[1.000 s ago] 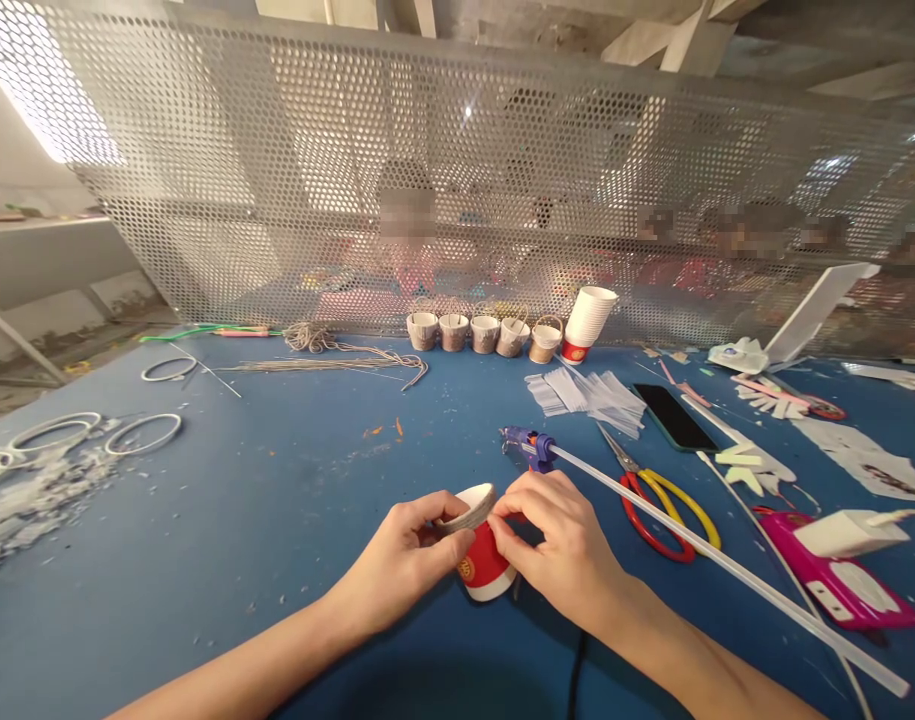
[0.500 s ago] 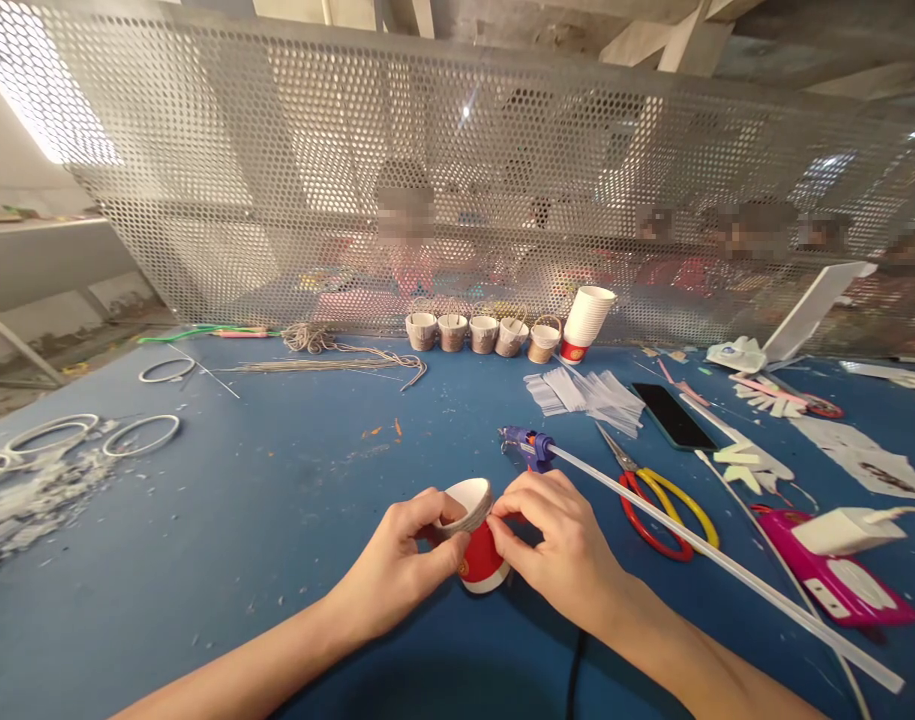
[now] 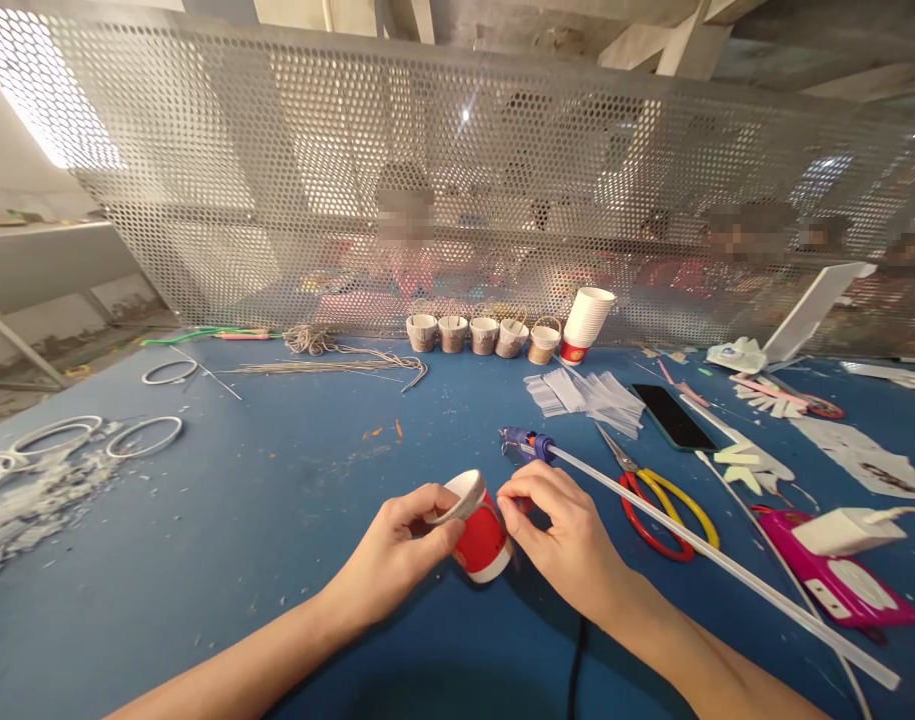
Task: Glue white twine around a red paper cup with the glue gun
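Over table, left hand pinches tilted cup by rim, apparently for steadiness; right hand nearly closed beside it, contents unclear.

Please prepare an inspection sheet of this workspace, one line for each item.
Surface: blue table, small specks and orange bits
Job's things: red cup, tilted, cord-like band around its rim
Clutter: grey scraps; scissors lying open-handled near glue gun
Hands: left hand holds the cup; right hand beside it, fingers bent, grip unclear
Cables: black cable; white cable at charger
Surroundings: perforated screen, people behind, blurred
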A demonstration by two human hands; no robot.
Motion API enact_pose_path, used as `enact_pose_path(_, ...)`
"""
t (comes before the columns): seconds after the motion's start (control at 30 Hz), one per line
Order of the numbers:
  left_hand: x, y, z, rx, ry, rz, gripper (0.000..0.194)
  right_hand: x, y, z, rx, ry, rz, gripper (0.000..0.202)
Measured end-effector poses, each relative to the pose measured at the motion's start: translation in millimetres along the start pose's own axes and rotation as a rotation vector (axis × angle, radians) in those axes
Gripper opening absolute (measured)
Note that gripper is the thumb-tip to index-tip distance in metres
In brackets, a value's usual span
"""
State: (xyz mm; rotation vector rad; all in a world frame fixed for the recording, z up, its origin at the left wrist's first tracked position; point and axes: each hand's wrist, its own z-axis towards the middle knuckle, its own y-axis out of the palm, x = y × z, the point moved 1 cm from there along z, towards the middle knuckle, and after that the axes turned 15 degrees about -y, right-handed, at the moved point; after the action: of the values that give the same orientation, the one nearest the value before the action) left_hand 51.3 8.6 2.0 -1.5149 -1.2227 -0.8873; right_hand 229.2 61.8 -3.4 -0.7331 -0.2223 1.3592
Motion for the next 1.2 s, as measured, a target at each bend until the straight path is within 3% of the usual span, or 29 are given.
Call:
enact_pose_path(0.27, -2.5, -2.1, 2.5, -0.043, 0.012, -0.041, 0.026, 0.0, 3.8, -3.1, -0.003, -0.013, 0.050, 0.013)
enact_pose_path(0.53, -1.6, 3.9, -0.8, -0.030, 0.043, -0.004, 0.016, -3.4, 5.8, -2.5, 0.016, -0.102, -0.021, 0.014)
enact_pose_path(0.97, -2.8, 4.9, 0.0, 0.115, 0.142, 0.210, 0.020, -2.6, 9.8, -3.1, 0.007, -0.106, -0.082, 0.017)
enact_pose_path(1.03, -3.6, 2.6, 1.3, 0.150, 0.148, 0.210, 0.021, -6.0, 5.8, -0.7, 0.003, -0.106, -0.022, 0.018)
enact_pose_path(1.2, -5.5, -6.1, 7.2, 0.242, 0.120, 0.092, 0.022, -15.2, -5.1, 2.9, -0.154, -0.173, 0.335, 0.011)
